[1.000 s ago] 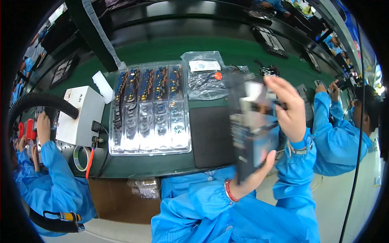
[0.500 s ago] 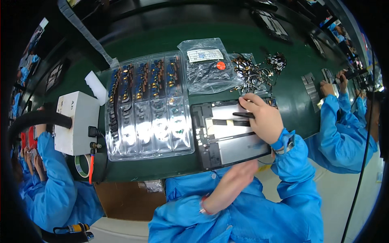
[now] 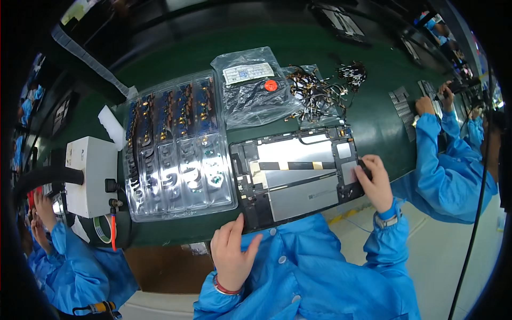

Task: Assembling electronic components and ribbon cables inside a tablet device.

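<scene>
An opened tablet [image 3: 306, 200] lies on the green table in front of me, its inside up, with silver battery panels and a dark strip across them. At its right edge is my right hand [image 3: 380, 184], thumb and forefinger closed at the rim. A dark bit between these fingers looks like the black tweezers [image 3: 365, 168], mostly hidden by the hand. My left hand [image 3: 233, 250] is open by the tablet's lower left corner, fingers apart and holding nothing; whether a fingertip touches the frame I cannot tell.
Left of the tablet stands a clear blister tray [image 3: 184, 213] of small circuit parts. Behind lie a plastic bag [image 3: 256, 101] with a label and a heap of thin cables [image 3: 317, 98]. A white box [image 3: 93, 170] with a black hose is at left. Co-workers [image 3: 448, 170] sit on both sides.
My right hand has moved from over the tablet to its right edge, uncovering the panels. My left hand has gone from below the tablet to its lower left corner. The view has shifted slightly.
</scene>
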### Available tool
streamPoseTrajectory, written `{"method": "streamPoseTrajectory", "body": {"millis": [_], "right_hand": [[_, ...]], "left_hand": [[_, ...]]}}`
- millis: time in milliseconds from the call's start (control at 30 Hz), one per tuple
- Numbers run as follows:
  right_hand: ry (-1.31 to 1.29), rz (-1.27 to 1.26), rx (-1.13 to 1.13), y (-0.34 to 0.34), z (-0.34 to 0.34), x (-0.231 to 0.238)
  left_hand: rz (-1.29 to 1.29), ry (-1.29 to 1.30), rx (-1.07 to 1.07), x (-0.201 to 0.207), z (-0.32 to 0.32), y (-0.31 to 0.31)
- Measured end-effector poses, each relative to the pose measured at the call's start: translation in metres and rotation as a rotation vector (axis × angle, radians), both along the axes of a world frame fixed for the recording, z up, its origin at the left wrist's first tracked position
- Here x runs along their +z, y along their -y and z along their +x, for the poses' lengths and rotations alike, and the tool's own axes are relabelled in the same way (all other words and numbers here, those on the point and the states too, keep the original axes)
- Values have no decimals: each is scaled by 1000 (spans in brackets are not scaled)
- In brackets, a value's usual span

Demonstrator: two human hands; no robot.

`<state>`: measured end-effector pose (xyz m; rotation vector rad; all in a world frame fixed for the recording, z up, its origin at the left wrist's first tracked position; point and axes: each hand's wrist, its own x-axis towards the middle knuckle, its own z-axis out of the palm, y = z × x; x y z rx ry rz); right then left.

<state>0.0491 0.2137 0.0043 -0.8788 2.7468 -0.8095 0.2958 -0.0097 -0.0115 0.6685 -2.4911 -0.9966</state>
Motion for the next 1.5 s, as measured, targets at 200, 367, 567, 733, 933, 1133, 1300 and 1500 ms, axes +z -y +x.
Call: {"method": "streamPoseTrajectory", "body": {"millis": [200,367,567,733,933,1133,1300,1500], "right_hand": [[712,-682,-294,-12,30,15],[829,-1146,-235,17,3,42],[895,-1044,-154,171,-86,64],[908,-871,-234,306,-136,56],[1089,-693,-387,384,-174,21],[1039,-549,-351,404,-205,10],[1177,-805,-395,358,-211,39],[919,-1263,-803,210,-284,30]], "left_hand": [[-35,-115,58,6,9,-6],[-107,-480,-45,21,-4,25],[-467,-487,171,-11,17,67],[-575,-390,291,-35,29,81],[-486,-421,259,-41,31,81],[-388,-603,319,-67,38,77],[-423,-520,331,-52,36,82],[-477,-649,318,-66,33,80]]}}
